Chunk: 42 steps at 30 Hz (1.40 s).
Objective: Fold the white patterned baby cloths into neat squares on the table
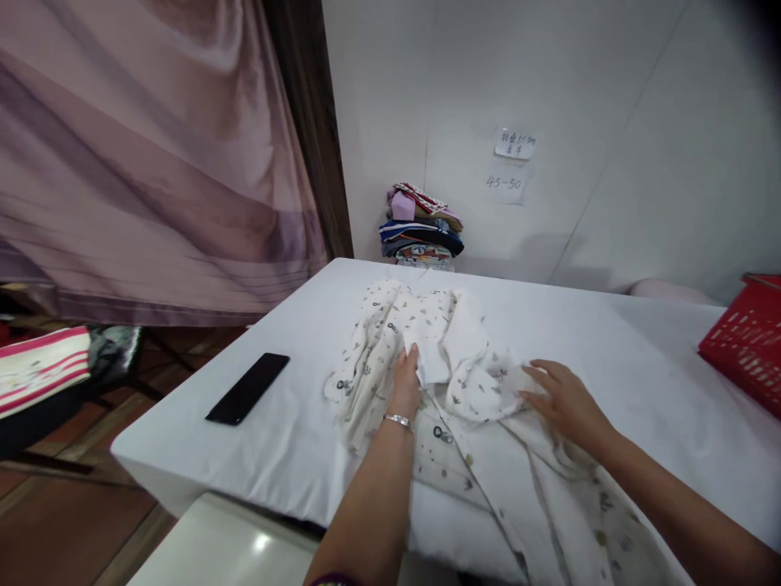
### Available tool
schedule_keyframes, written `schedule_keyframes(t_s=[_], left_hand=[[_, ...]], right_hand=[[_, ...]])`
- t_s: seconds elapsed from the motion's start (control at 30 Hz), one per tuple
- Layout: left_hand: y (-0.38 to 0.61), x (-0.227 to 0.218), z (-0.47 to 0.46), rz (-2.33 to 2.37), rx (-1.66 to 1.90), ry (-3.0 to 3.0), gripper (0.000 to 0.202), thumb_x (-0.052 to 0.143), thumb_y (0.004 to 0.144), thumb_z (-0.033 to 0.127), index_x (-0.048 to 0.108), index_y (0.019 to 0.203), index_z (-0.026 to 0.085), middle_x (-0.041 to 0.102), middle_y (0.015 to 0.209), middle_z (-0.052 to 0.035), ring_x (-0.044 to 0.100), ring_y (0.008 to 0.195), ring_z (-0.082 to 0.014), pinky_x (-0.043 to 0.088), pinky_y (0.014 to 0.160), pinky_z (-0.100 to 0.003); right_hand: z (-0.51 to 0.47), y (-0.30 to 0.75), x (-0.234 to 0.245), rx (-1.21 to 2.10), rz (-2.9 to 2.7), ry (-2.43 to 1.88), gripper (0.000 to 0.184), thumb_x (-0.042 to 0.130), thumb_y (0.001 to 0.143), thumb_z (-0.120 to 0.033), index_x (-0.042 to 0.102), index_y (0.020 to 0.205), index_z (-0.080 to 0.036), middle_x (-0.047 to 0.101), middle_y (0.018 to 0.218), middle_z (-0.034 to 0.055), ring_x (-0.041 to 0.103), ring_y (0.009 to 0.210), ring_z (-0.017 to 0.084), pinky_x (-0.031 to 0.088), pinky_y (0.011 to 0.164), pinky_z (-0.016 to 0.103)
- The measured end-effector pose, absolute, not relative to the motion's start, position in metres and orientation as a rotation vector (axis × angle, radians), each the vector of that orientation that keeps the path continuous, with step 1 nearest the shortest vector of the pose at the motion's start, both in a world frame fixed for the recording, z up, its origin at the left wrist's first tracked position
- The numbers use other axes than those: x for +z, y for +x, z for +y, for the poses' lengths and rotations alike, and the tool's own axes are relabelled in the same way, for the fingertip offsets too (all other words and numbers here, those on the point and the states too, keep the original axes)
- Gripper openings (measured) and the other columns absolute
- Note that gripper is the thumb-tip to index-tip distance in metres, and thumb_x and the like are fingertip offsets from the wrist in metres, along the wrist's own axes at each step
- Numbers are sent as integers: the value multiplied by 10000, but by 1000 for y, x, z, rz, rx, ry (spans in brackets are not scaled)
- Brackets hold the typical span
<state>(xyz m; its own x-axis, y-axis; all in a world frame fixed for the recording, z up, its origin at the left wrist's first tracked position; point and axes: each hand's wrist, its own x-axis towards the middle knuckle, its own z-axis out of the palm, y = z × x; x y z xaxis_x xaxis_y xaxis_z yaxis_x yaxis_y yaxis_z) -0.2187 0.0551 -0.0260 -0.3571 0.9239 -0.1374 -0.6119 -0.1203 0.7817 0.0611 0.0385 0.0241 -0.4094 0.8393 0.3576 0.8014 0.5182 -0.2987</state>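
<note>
1. Shows a black phone (248,389) at the left, flat on the white table (298,439).
2. Seems to pinch an edge of the printed white clothing (473,399) with the left hand (405,378), with thumb and fingers drawn together.
3. Has the clothing mid-table, both ahead and to the right of the left fingertips, with its long axis slanting from far left to near right, over the near edge. Cannot tell one piece from several.
4. Touches the bunched part from its right side with the right hand (558,403), nearer than the left to the trailing length, with fingers parted. Cannot tell about any fabric caught between them.
5. Ends at far right with a red basket (748,346), well apart from the clothing.
</note>
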Motion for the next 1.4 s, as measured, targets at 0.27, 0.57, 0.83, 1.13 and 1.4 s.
schedule_keyframes(t_s=[0.27,0.57,0.83,1.13,1.4], left_hand=[[-220,-28,55,1169,1806,523,350,594,751,425,629,961,148,660,980,-91,598,892,-184,452,804,-293],[-227,-30,60,1389,1884,552,341,683,669,373,628,924,154,606,1032,-69,565,907,-158,424,789,-249],[-231,-24,58,1135,1788,410,372,759,576,342,666,884,154,674,864,-52,614,801,-173,476,727,-276],[-220,-15,53,1091,1719,384,389,757,605,388,650,900,157,664,928,-84,602,893,-188,473,808,-310],[-187,-9,37,975,1705,592,296,669,673,403,666,834,155,620,697,1,543,661,-119,439,650,-229]], right_hand=[[24,-10,15,734,-2317,-1063,183,535,766,-229,684,869,-204,672,869,84,596,849,256,466,786,407],[81,49,19,1577,-725,-1234,120,514,767,-236,631,767,-210,686,716,28,650,721,192,533,699,310],[74,62,16,1634,-687,-988,251,502,782,-438,656,812,-242,705,888,16,635,912,214,487,853,347],[84,53,44,1321,-727,-1121,299,528,777,-457,655,923,-230,701,904,38,638,882,235,522,749,333],[64,-60,16,797,-1988,-1142,438,471,826,-531,630,1097,-225,578,1211,79,462,1187,260,356,1009,458]])
